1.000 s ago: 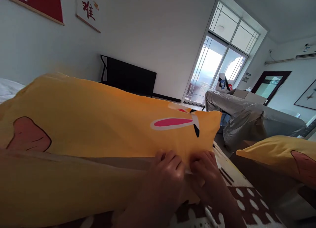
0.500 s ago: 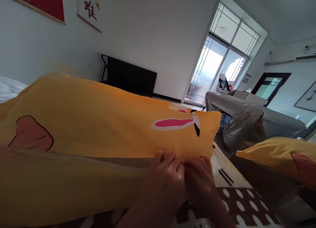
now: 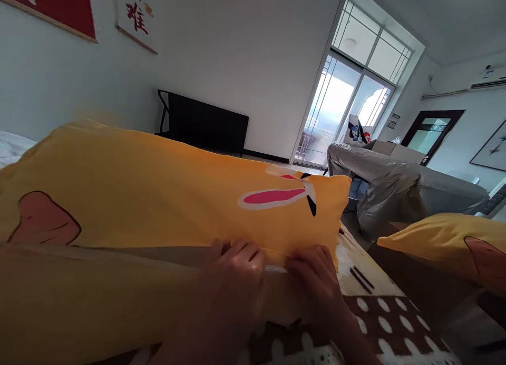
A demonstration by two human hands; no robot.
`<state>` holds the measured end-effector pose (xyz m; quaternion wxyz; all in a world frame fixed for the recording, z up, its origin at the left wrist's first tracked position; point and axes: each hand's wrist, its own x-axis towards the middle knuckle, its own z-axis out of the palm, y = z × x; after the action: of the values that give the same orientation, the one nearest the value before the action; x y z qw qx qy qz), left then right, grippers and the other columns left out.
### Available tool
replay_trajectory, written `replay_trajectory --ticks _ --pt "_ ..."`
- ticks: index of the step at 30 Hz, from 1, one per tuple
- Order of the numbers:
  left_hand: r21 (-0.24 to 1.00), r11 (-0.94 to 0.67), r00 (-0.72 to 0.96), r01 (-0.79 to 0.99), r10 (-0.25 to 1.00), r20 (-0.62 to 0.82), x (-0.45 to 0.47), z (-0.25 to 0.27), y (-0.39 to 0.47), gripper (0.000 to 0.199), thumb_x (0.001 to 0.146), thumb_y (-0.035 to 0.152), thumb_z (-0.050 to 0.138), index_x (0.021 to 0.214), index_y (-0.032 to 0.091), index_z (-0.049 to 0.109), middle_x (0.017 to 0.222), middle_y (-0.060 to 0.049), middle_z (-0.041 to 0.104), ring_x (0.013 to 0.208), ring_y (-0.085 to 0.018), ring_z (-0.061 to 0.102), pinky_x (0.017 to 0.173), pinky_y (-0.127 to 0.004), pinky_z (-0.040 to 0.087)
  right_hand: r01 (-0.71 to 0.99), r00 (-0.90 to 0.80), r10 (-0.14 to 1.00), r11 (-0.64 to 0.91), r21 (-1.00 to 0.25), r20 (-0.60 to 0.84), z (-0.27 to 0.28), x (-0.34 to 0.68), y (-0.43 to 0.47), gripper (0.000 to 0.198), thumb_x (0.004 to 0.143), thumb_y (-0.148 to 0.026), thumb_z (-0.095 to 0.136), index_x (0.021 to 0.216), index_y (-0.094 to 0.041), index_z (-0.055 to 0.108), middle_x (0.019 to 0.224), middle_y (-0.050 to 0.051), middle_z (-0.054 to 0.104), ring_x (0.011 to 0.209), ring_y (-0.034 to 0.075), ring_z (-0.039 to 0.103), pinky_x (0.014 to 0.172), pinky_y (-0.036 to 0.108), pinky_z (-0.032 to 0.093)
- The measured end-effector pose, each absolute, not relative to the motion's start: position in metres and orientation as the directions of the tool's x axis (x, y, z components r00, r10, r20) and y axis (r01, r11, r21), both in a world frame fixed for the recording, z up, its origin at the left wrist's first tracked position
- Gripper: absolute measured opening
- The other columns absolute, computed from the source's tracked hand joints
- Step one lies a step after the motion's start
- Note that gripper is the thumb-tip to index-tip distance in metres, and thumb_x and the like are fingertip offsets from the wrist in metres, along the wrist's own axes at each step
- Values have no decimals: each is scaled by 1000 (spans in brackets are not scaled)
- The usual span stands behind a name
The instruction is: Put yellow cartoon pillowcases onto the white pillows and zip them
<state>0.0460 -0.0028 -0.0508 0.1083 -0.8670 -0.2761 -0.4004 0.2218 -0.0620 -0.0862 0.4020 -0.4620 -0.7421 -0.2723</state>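
Observation:
A long yellow pillow (image 3: 158,186) with a cartoon print lies across the view in front of me. Its cover gapes along the near side, where a dull inner layer shows. My left hand (image 3: 235,270) is closed on the edge of this opening. Closer to the pillow's right end, my right hand (image 3: 314,273) pinches the same edge with curled fingers. A thin pale strip, perhaps a zipper, runs along the seam between the hands. The fingertips of both hands are partly hidden in the fabric.
Underneath is a brown and cream patterned blanket (image 3: 383,323). A second yellow pillow (image 3: 443,238) lies at the right. Beyond stand a plastic-wrapped sofa (image 3: 395,180), a black panel (image 3: 205,122) by the wall and a tall window (image 3: 343,101).
My left hand has slid left along the pillow's edge, away from my right hand. A gap with the pale strip now shows between them. The right hand has hardly moved.

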Motion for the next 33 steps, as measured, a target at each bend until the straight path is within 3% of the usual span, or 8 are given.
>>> replay_trajectory --ticks 9,13,16,19,23,28,33 --pt "70 -886 555 457 346 756 42 -57 1 23 71 5 40 55 18 50 57 -2 52 58 -17 43 65 -34 24 914 -245 551 406 0 797 -73 208 -78 17 83 -7 45 91 -15 57 89 6 59 81 17 49 75 32 37" --pt "165 -892 653 421 424 627 31 -43 -5 20 73 6 46 61 17 58 64 -2 59 64 -17 50 68 -33 28 897 -330 502 430 100 800 -76 183 -80 25 84 -7 39 102 -13 57 94 8 61 82 18 50 75 32 37" --pt "208 -872 677 444 478 560 27 -36 -10 17 72 7 50 67 16 63 70 -3 63 66 -17 52 69 -33 30 921 -295 491 373 108 820 -79 166 -71 20 87 -9 37 87 -14 57 84 7 61 75 17 49 69 31 35" --pt "207 -850 680 484 514 523 27 -34 -13 18 73 6 50 69 16 64 73 -4 65 68 -18 54 70 -34 30 977 -201 625 188 104 754 -70 154 -62 19 85 -9 42 74 -17 55 72 4 58 66 17 48 64 31 33" --pt "204 -825 673 526 551 493 27 -35 -13 20 74 4 48 69 15 64 74 -5 66 71 -21 57 71 -36 31 991 -53 855 -18 132 516 -45 141 -61 19 79 -3 49 75 -19 59 75 3 62 70 18 55 67 32 33" --pt "130 -853 720 505 500 480 26 -35 -8 20 73 4 49 69 16 63 74 -4 65 72 -21 57 70 -36 31 996 73 867 -93 17 493 -42 133 -60 21 79 -2 49 76 -19 62 77 3 63 73 18 58 67 31 34" --pt "26 -835 711 550 485 510 36 -38 -12 22 73 2 48 67 15 63 70 -4 64 69 -21 57 69 -36 32 996 14 875 31 -86 484 -52 149 -57 20 82 -5 50 75 -20 61 78 1 64 75 15 57 69 28 35"
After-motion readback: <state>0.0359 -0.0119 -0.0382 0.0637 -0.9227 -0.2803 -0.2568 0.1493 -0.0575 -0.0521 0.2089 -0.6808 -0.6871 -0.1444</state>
